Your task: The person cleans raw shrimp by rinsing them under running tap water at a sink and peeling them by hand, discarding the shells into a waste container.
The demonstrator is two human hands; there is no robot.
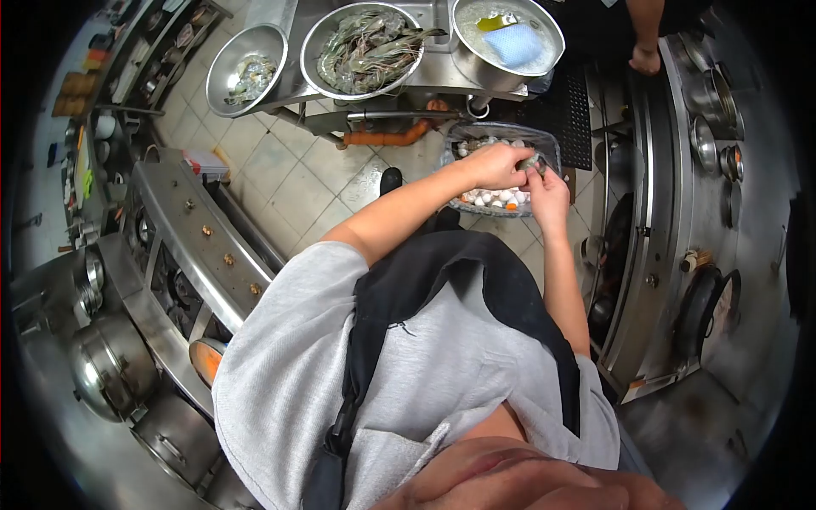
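Note:
My left hand (pixel 500 165) is closed, its fingers pinching a grey-green shrimp (pixel 533 161). My right hand (pixel 549 197) meets it from the other side, fingertips also closed on the shrimp, which the fingers partly cover. Both hands are above a waste bin (pixel 501 212) with a plastic liner, where white eggshells and orange bits lie. Beyond them, a large metal bowl (pixel 304 53) is heaped with whole raw shrimp (pixel 365 55). To its left, a smaller tilted bowl (pixel 218 83) has some peeled-looking shrimp (pixel 252 78) in it.
A pot (pixel 463 64) with cloudy water, a blue cloth (pixel 513 44) and a yellow-green item stands at the back right. Stove counters run along the left (pixel 204 221) and right. Another person's hand (pixel 645 60) shows at top right. An orange pipe (pixel 387 138) passes under the sink counter.

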